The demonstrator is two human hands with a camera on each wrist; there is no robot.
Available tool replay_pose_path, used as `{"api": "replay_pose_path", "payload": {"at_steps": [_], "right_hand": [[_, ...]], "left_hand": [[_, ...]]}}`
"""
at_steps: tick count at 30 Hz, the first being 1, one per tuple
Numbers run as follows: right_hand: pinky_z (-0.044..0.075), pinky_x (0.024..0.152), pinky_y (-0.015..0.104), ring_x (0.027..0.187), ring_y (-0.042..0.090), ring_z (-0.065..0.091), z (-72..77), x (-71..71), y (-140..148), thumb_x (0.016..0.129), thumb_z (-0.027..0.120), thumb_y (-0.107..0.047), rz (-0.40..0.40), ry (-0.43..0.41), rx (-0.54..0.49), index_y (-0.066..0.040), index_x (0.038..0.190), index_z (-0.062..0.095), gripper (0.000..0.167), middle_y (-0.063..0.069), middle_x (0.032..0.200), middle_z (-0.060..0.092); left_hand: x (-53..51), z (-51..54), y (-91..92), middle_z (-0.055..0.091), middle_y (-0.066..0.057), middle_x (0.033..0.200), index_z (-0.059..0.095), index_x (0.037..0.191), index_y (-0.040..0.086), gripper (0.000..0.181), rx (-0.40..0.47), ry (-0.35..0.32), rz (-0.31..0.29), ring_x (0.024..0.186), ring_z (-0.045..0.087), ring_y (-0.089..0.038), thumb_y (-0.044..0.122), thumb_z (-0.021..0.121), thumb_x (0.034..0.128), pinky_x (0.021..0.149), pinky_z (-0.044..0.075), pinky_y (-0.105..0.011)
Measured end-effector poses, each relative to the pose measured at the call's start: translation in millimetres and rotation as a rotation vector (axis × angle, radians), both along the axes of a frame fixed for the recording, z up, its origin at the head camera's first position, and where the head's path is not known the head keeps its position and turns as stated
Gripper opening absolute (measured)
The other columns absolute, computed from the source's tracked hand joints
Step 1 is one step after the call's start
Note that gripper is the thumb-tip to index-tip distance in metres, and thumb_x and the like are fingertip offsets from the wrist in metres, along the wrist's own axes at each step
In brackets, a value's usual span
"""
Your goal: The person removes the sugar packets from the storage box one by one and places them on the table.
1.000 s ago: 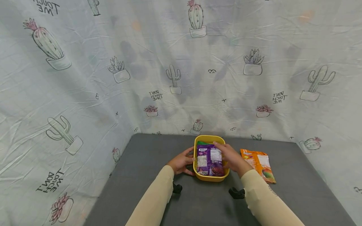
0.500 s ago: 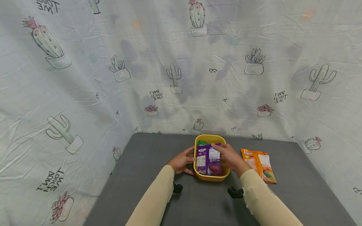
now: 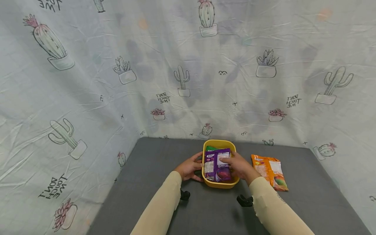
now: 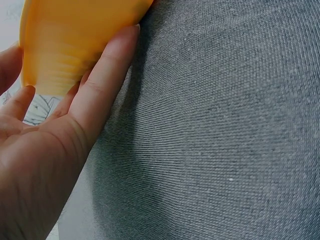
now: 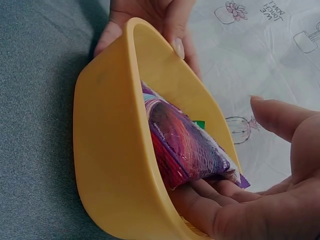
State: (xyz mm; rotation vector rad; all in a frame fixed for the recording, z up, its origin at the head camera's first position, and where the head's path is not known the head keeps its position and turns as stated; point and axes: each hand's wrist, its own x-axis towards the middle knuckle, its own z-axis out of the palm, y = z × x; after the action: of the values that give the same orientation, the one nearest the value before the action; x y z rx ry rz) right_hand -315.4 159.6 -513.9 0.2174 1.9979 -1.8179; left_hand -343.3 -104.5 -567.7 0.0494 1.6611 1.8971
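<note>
A yellow plastic basket (image 3: 218, 186) stands on the grey table, with a purple snack packet (image 3: 214, 166) lying in it over a green packet (image 3: 210, 148). My left hand (image 3: 189, 169) holds the basket's left side; in the right wrist view one fingertip of that left hand (image 5: 155, 15) hooks over the rim. My right hand (image 3: 241, 168) reaches in over the right rim. In the right wrist view its thumb stands away from the purple packet (image 5: 187, 140), while the other fingers, partly hidden, lie against the packet's lower edge. The left wrist view shows straight fingers along the basket wall (image 4: 70, 40).
An orange packet (image 3: 271, 171) lies flat on the table (image 3: 211, 215), to the right of the basket and beside the right forearm. Cloth printed with cactus drawings (image 3: 182, 81) hangs behind the table and at both sides.
The purple packet's right side has shifted slightly left, away from the basket's right wall. My right hand has shifted down slightly and its fingers reach beside the packet. The left hand keeps its place.
</note>
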Motion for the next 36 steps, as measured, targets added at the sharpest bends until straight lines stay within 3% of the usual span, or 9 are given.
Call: {"api": "replay_pose_path", "payload": {"at_steps": [8, 13, 22, 28, 36], "right_hand": [[0.058, 0.097, 0.061, 0.127, 0.053, 0.059, -5.9, -4.3, -2, 0.104, 0.072, -0.004, -0.020, 0.018, -0.034, -0.009, 0.171, 0.008, 0.093, 0.035, 0.152, 0.036], [0.061, 0.093, 0.056, 0.122, 0.049, 0.061, -10.6, -8.2, -4, 0.100, 0.072, 0.006, -0.035, 0.048, -0.058, -0.008, 0.168, 0.010, 0.093, 0.034, 0.148, 0.036], [0.057, 0.100, 0.057, 0.125, 0.048, 0.059, -12.3, -9.1, -7, 0.098, 0.074, 0.007, -0.020, 0.055, -0.010, -0.002, 0.166, 0.015, 0.091, 0.033, 0.147, 0.041], [0.060, 0.095, 0.055, 0.122, 0.047, 0.060, -13.4, -7.7, -10, 0.097, 0.075, 0.008, -0.020, 0.056, 0.016, -0.009, 0.169, 0.017, 0.093, 0.031, 0.146, 0.042], [0.063, 0.088, 0.051, 0.118, 0.045, 0.061, -15.3, -7.3, -12, 0.095, 0.075, 0.010, -0.019, 0.060, 0.027, -0.011, 0.169, 0.018, 0.096, 0.032, 0.144, 0.042]], "left_hand": [[-1.9, -1.4, 0.4, 0.033, -0.020, 0.171, 0.029, 0.175, 0.028, 0.073, 0.007, -0.016, -0.002, 0.150, 0.040, -0.048, 0.012, 0.063, 0.1123, 0.083, 0.059, -0.071], [-2.6, -1.1, 0.8, 0.037, -0.019, 0.170, 0.031, 0.174, 0.028, 0.072, 0.003, -0.006, -0.009, 0.147, 0.045, -0.045, 0.013, 0.063, 0.1126, 0.083, 0.060, -0.070], [-1.5, 0.0, 0.3, 0.038, -0.019, 0.169, 0.031, 0.174, 0.028, 0.070, 0.003, -0.006, -0.014, 0.145, 0.046, -0.043, 0.013, 0.062, 0.1130, 0.084, 0.059, -0.071], [-2.1, -0.4, 0.7, 0.038, -0.018, 0.169, 0.031, 0.174, 0.028, 0.070, 0.011, -0.011, -0.013, 0.146, 0.046, -0.043, 0.014, 0.062, 0.1135, 0.084, 0.059, -0.071], [-1.1, -1.3, -0.6, 0.036, -0.019, 0.170, 0.030, 0.174, 0.028, 0.070, 0.010, -0.009, -0.005, 0.148, 0.044, -0.045, 0.014, 0.061, 0.1138, 0.085, 0.058, -0.072]]}}
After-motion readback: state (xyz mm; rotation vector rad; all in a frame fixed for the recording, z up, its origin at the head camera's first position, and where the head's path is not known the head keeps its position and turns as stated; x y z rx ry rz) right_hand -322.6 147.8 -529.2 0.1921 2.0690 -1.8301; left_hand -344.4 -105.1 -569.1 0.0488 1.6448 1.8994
